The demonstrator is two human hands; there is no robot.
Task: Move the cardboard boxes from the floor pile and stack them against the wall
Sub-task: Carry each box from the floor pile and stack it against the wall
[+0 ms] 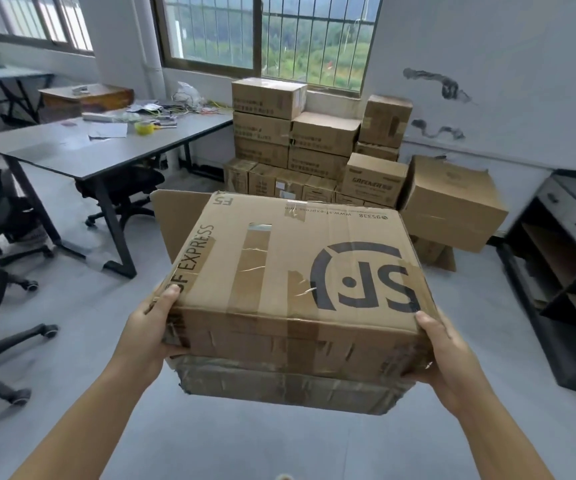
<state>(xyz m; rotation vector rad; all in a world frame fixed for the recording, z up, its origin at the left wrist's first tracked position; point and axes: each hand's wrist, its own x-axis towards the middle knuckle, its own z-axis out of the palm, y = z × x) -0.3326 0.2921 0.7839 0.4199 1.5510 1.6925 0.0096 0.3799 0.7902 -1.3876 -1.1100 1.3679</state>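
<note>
One large cardboard box (290, 271) fills the centre of the frame, carried above the floor (262, 445) between two hands. The left hand (151, 327) has its grip curled round the near left corner, thumb on the top edge; the right hand (449, 355) clasps the near right corner the same way. The box is brown and worn, patched with several strips of brown tape, printed "SF EXPRESS" along its left edge and a big dark "SF" logo on top; one flap stands open at its far left. Behind it, in the upper middle, a stack of boxes (314, 143) stands against the wall under the window (269, 32), well over a dozen; an exact count is not clear. One grey surface (82, 147) lies upper left, with a roll of yellow tape (144, 127).
</note>
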